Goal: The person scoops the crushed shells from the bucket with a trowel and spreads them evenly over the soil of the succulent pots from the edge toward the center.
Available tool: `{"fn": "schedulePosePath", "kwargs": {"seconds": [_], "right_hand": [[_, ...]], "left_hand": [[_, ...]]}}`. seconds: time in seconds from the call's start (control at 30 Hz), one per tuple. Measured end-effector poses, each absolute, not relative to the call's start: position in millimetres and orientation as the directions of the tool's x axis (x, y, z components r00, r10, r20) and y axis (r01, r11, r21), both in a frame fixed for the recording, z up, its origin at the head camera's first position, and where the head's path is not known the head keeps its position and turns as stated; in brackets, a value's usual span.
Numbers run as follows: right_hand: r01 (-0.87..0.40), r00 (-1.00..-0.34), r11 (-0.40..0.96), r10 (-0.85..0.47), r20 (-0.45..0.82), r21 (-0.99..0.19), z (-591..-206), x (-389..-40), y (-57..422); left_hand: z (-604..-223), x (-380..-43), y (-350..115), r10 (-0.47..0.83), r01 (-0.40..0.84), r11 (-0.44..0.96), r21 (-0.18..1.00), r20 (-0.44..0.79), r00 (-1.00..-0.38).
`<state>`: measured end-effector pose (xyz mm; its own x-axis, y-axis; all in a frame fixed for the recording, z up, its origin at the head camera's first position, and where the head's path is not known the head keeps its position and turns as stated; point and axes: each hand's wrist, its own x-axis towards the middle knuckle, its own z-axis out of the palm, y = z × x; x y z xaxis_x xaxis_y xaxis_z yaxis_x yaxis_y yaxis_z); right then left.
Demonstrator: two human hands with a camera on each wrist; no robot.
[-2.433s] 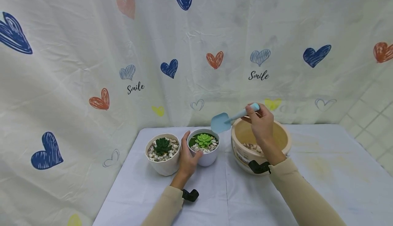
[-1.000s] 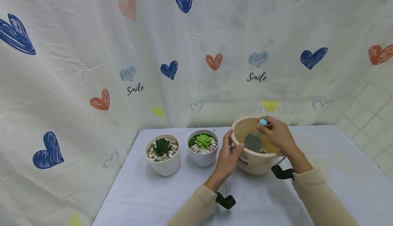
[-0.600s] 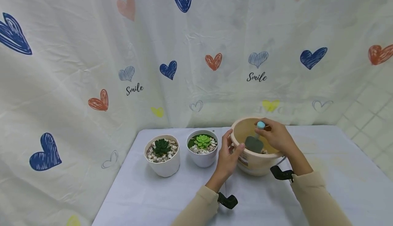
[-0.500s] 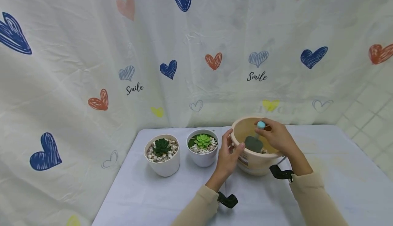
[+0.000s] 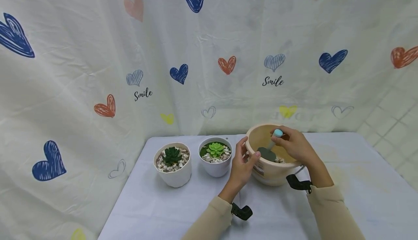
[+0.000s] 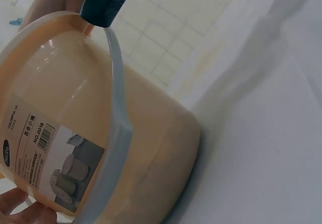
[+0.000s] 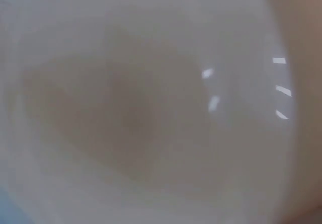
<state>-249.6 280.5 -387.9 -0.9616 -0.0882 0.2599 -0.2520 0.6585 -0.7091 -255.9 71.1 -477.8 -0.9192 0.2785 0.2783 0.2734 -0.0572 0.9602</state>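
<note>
A beige plastic bucket [image 5: 272,176] stands on the table, tilted slightly towards me. My left hand [image 5: 241,171] holds it by the near-left rim, thumb in front and fingers along the side. In the left wrist view, its fingertips [image 6: 30,215] touch the printed label [image 6: 50,153]. My right hand [image 5: 297,146] pinches the light blue handle of a small trowel [image 5: 267,154] inside the bucket. The blade lies low against the left inner wall, beside some pebbles [image 5: 279,160]. Only the glossy bucket interior [image 7: 151,108], blurred, fills most of the right wrist view.
Left of the bucket stand two potted succulents on pebbles: a light green one in a smooth white pot [image 5: 215,167] and a dark green one in a faceted white pot [image 5: 176,177]. A curtain with hearts [image 5: 209,87] hangs behind the white-covered table [image 5: 156,211].
The trowel has gone from beside the light green succulent down into the bucket, its blade lately tipping flatter. My left hand has moved from that pot to the bucket's rim.
</note>
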Motion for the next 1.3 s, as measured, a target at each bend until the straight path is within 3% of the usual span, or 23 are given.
{"fn": "schedulePosePath", "kwargs": {"seconds": [0.43,1.3], "right_hand": [[-0.257,-0.966,0.591,-0.133,0.221,-0.765,-386.9,-248.7,282.2],[-0.112,-0.991,0.566,-0.007,0.131,-0.817,-383.4,-249.5,280.7]], "left_hand": [[-479.7,-258.5,69.8,0.285,0.278,-0.075,0.958,0.288,-0.914],[-479.2,-258.4,68.0,0.308,0.298,-0.096,0.950,0.313,-0.899]]}}
